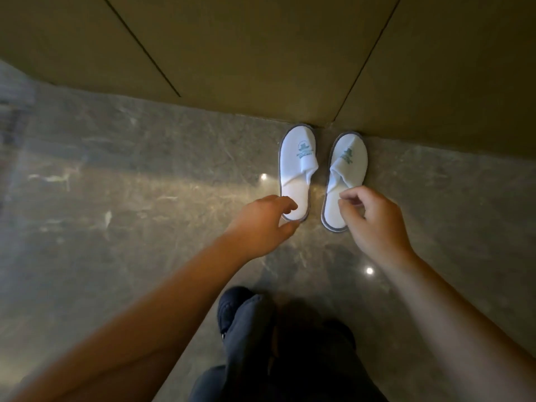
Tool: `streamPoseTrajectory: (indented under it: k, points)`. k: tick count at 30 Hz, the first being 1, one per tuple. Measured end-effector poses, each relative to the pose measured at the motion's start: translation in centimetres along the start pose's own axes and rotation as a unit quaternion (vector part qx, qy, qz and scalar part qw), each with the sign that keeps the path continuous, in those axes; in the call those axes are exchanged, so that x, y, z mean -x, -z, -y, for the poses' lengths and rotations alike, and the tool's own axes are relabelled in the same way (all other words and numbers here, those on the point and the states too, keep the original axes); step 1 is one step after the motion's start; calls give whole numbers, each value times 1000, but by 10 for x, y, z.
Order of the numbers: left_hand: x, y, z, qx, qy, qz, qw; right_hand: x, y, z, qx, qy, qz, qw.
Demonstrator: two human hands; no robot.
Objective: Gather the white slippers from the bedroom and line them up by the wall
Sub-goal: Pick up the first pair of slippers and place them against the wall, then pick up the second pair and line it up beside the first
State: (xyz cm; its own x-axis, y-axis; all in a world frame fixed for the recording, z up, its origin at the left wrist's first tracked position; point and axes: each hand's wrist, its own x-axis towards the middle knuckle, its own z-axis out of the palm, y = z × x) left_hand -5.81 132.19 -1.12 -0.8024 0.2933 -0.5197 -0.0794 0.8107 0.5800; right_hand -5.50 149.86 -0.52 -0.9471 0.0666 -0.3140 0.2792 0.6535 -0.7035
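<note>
Two white slippers with grey soles and a green logo lie side by side on the marble floor, toes against the tan wall (261,53). The left slipper (297,166) points straight at the wall; the right slipper (345,175) leans slightly to the right. My left hand (261,224) hovers at the heel of the left slipper, fingers loosely curled and apart, holding nothing. Over the heel of the right slipper is my right hand (374,224), fingers bent, thumb and forefinger near each other with nothing between them.
Polished grey marble floor (145,184) spreads to the left and right of the slippers. My dark trouser legs and a dark shoe (232,309) are below the hands. The wall has dark panel seams.
</note>
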Motion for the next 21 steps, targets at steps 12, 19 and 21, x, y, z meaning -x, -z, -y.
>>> streamPoseTrajectory:
  k: [12,19,21]
  points:
    - [249,277,-143,67,35,-170,983,123,158,331,-80,91,107,987]
    - [348,330,-159,134,99,-261,951,159,169,416,-98,157,171,968]
    - [372,335,-155,157,128,-292,935,163,162,433,-101,178,204,957]
